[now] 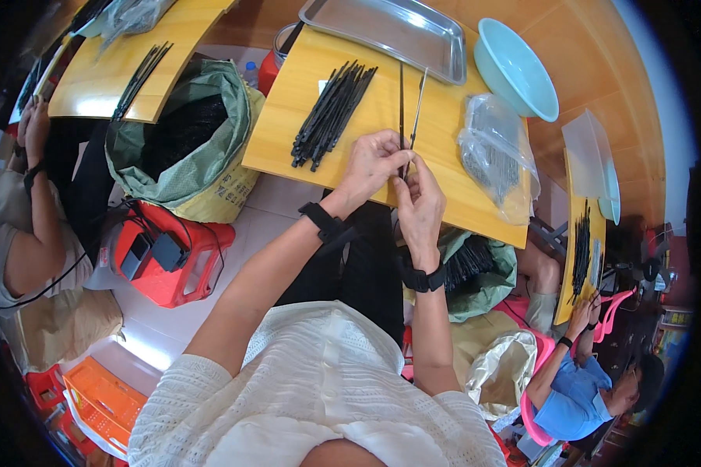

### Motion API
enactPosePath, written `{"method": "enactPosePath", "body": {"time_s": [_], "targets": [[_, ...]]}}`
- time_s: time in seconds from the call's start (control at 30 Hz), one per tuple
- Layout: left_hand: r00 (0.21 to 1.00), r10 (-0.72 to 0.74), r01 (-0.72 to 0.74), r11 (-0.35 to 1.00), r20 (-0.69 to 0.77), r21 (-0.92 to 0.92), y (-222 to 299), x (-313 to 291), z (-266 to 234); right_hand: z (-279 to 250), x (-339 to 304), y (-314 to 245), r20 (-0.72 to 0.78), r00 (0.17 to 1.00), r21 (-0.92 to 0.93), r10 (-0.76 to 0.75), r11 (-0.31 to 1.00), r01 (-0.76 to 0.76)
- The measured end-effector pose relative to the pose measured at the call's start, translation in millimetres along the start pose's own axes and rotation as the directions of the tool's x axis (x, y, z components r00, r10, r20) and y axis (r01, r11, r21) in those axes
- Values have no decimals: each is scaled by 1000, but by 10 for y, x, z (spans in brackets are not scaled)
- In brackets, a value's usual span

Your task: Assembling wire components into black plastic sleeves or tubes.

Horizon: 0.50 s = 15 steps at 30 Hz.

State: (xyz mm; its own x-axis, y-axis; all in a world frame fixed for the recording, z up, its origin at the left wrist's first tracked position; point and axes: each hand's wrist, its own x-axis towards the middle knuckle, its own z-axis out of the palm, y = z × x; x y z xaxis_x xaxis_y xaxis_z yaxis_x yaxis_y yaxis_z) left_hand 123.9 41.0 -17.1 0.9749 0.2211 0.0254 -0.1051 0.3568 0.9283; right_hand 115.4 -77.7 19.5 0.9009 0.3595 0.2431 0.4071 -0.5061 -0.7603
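My left hand [375,165] and my right hand [422,204] meet over the table's near edge, fingertips pinched together. A thin black strip [402,101] rises upright from my left fingers. Beside it, a slim silvery rod [419,105] leans slightly right, its lower end at my right fingertips. The two spread apart toward the top; fingers hide where their lower ends meet. Left of my hands, a bundle of similar black strips [335,114] lies on the yellow table [280,140]. To the right rests a clear plastic bag [494,156] of thin grey pieces.
A metal tray [389,35] and a pale blue basin [516,68] stand at the far side. Sacks of black strips [183,136] [475,268] sit below on both sides. A red stool [171,257] carries small dark devices. Other people work at tables left and right.
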Motion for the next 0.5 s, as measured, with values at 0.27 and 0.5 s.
{"method": "enactPosePath", "body": {"time_s": [0.27, 0.5], "targets": [[962, 262, -210, 885, -73, 415, -18, -86, 97, -166, 96, 105, -60, 997, -254, -39, 967, 22], [986, 167, -162, 946, 7, 281, 18, -234, 33, -352, 219, 172, -189, 981, -560, 45, 816, -146]]}}
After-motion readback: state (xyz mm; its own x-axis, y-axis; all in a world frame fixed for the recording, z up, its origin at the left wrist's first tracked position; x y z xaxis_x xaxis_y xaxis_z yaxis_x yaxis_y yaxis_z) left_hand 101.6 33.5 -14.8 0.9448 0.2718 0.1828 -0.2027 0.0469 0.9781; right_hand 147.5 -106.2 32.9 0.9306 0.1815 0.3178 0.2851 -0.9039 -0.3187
